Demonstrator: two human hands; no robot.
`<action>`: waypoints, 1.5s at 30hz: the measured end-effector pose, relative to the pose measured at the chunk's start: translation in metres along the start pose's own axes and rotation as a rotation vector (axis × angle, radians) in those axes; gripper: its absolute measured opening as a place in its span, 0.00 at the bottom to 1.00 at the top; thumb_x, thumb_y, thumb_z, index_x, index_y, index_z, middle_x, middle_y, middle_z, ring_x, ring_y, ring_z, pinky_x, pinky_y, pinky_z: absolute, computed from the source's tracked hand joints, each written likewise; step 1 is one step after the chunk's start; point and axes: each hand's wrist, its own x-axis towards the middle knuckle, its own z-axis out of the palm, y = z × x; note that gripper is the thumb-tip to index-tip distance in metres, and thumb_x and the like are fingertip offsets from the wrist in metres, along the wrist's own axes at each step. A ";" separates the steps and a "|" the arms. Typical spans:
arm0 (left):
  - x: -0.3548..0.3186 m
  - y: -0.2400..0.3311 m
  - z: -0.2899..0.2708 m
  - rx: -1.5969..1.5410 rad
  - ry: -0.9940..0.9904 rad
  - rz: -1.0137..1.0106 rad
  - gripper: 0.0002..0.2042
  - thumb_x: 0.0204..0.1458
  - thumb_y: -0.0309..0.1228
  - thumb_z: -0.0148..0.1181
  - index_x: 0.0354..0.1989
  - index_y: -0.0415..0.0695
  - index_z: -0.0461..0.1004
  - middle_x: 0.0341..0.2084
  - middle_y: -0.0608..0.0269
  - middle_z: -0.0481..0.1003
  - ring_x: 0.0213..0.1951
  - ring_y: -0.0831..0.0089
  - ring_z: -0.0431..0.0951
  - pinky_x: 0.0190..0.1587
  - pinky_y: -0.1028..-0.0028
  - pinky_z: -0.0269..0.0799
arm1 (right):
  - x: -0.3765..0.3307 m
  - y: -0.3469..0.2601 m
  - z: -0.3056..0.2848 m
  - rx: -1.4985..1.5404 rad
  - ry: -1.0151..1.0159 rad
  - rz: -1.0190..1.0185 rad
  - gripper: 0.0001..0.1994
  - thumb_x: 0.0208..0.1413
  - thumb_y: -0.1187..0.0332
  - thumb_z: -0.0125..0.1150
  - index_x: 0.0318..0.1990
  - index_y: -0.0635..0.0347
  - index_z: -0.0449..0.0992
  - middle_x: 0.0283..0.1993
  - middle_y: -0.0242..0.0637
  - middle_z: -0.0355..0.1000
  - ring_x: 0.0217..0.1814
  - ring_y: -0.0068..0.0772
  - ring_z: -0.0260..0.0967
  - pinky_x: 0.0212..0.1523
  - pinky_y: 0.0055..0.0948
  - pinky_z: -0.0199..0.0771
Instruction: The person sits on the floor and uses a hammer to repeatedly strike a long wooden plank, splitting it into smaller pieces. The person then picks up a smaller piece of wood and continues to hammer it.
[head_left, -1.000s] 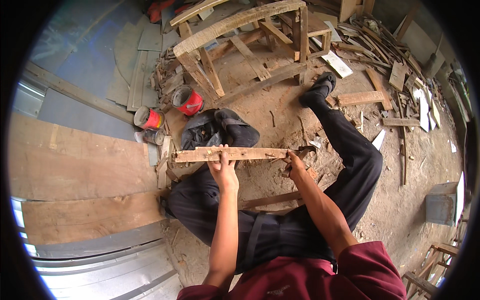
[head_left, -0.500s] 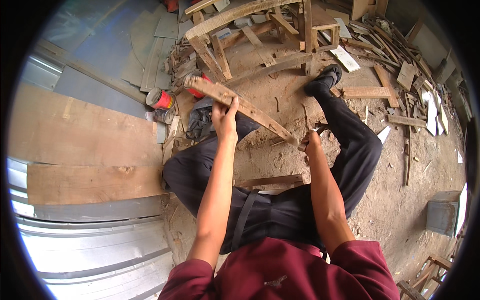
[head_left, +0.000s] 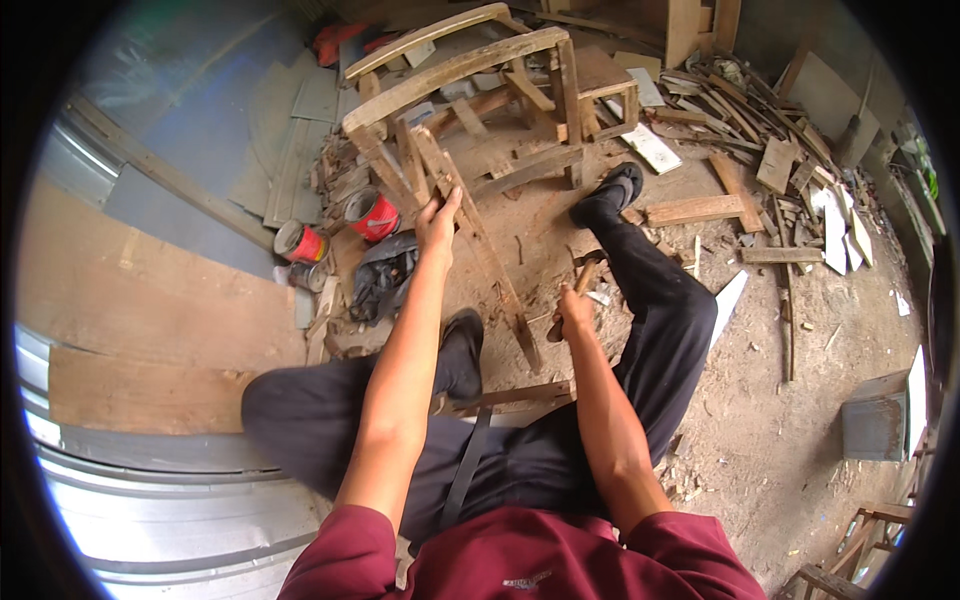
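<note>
The left hand (head_left: 437, 222) grips a long wooden slat (head_left: 478, 240) near its upper end, fingers wrapped round it. The slat slants down over the dirt floor (head_left: 760, 400) to its lower end, just left of the right hand (head_left: 573, 312). That hand is closed round a wooden handle (head_left: 585, 280) (the tool's head cannot be made out). Beyond the slat's top stands a rough wooden frame (head_left: 470, 90), the slat's tip close against it. Left of the slat sit two red cans (head_left: 340, 228) and a dark bundle of cloth (head_left: 385, 275). Right of the slat a black shoe (head_left: 612, 192) rests on the floor, with scrap boards (head_left: 760, 180) scattered farther right.
</note>
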 end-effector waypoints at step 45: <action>0.182 -0.176 0.045 0.774 0.410 0.084 0.33 0.53 0.49 0.58 0.57 0.32 0.63 0.49 0.40 0.69 0.55 0.46 0.69 0.58 0.40 0.51 | 0.012 0.045 0.028 -0.538 -0.188 -0.444 0.15 0.59 0.68 0.59 0.21 0.60 0.66 0.16 0.22 0.58 0.20 0.14 0.50 0.21 0.22 0.51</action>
